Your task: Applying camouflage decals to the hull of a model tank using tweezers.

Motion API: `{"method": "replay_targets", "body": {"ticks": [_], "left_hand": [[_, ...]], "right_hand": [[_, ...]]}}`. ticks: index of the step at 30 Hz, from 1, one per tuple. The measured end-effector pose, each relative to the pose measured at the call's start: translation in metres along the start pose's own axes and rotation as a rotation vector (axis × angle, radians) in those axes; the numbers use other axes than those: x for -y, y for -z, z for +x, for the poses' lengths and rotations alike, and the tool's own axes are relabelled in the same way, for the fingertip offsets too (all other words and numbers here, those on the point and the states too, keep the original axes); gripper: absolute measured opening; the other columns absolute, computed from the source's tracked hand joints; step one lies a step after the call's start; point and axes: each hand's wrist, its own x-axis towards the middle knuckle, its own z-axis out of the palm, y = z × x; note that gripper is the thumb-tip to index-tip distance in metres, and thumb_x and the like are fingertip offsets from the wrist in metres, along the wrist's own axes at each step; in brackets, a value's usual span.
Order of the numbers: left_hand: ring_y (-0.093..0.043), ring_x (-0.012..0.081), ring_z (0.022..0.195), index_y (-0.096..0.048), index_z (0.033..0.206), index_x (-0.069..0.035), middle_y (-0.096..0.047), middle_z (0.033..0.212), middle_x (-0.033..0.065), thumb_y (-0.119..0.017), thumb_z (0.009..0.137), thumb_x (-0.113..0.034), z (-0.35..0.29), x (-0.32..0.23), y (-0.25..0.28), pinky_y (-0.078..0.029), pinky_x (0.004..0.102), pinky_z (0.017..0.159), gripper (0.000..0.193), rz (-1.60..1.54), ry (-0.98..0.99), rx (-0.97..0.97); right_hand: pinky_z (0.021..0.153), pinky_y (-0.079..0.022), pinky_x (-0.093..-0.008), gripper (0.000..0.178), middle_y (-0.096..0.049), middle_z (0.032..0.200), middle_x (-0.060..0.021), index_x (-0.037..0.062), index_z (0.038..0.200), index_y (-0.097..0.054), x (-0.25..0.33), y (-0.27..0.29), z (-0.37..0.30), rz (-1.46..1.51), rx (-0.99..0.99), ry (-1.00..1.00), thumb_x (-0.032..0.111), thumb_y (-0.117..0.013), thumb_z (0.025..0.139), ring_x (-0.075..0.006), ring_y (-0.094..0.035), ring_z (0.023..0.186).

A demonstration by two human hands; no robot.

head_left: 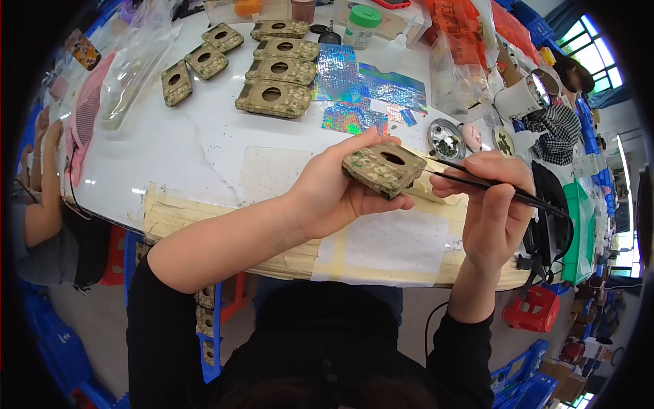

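Observation:
My left hand [325, 178] is wrapped round a flat camouflage-patterned case [371, 170] with an oval hole in its top, tilted above the table's taped front edge. My right hand [492, 215] pinches a pair of black tweezers [470, 178]. Their tips are at the right edge of the case, close to the oval hole; whether they touch it or hold anything is too small to tell. A round dish [446, 123] with dark green bits stands just beyond the tweezers. Below my hands, a white paper sheet [388, 249] is taped down.
A row of similar camouflage cases [262, 105] and several loose ones [206, 67] lie on the far table [204, 143]. Shiny holographic sheets [335, 75] and a green-lidded jar [359, 34] lie beyond. Another person's arm [48, 170] rests at left. A red stool [535, 308] stands at lower right.

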Motion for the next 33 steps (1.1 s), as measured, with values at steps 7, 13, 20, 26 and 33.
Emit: {"method": "replay_targets", "body": {"ticks": [7,13,20,26,33], "left_hand": [[-0.063,0.0305,0.089,-0.039,0.128,-0.011,-0.053,0.114,0.0101,-0.036,0.097,-0.037,-0.004,0.004,-0.015,-0.056,0.0356,0.078,0.04,0.111,-0.237,-0.108],[-0.063,0.0284,0.094,-0.024,0.137,-0.018,-0.05,0.12,0.0084,-0.031,0.099,-0.033,0.001,0.0,-0.013,-0.054,0.0377,0.081,0.041,0.402,-0.424,-0.031],[-0.063,0.0279,0.095,-0.022,0.138,-0.02,-0.049,0.122,0.0091,-0.029,0.1,-0.032,0.001,-0.001,-0.016,-0.054,0.0373,0.08,0.041,0.487,-0.505,0.02],[-0.062,0.0288,0.096,-0.025,0.136,-0.016,-0.05,0.122,0.0108,-0.031,0.1,-0.03,-0.001,-0.003,-0.009,-0.054,0.0369,0.079,0.04,0.537,-0.444,-0.102],[-0.057,0.0128,0.078,-0.042,0.127,-0.013,-0.059,0.097,0.0037,-0.049,0.094,-0.02,-0.065,-0.038,0.028,-0.046,0.0251,0.064,0.034,0.601,-0.491,-0.449]], "right_hand": [[0.067,-0.049,-0.0264,0.023,-0.065,0.083,-0.0144,-0.0047,0.102,-0.057,0.0,-0.012,-0.009,-0.381,-0.099,0.083,0.015,-0.052,0.092,-0.019,-0.062,0.074],[0.061,-0.043,-0.0265,0.037,-0.065,0.083,-0.0138,-0.0013,0.096,-0.058,-0.015,-0.01,-0.019,-0.465,-0.105,0.221,0.035,-0.05,0.093,-0.0189,-0.057,0.068],[0.053,-0.047,-0.0267,0.044,-0.063,0.078,-0.0146,-0.0016,0.095,-0.058,-0.02,0.001,-0.025,-0.624,-0.098,0.373,0.041,-0.045,0.094,-0.0222,-0.06,0.063],[0.05,-0.046,-0.0253,0.046,-0.061,0.072,-0.0146,-0.0005,0.092,-0.057,-0.014,0.0,-0.028,-0.647,-0.142,0.392,0.043,-0.043,0.094,-0.0211,-0.059,0.06],[0.048,-0.046,-0.0257,0.047,-0.062,0.071,-0.0154,-0.0004,0.09,-0.056,-0.013,0.005,-0.029,-0.666,-0.165,0.41,0.043,-0.04,0.095,-0.0201,-0.056,0.057]]}}
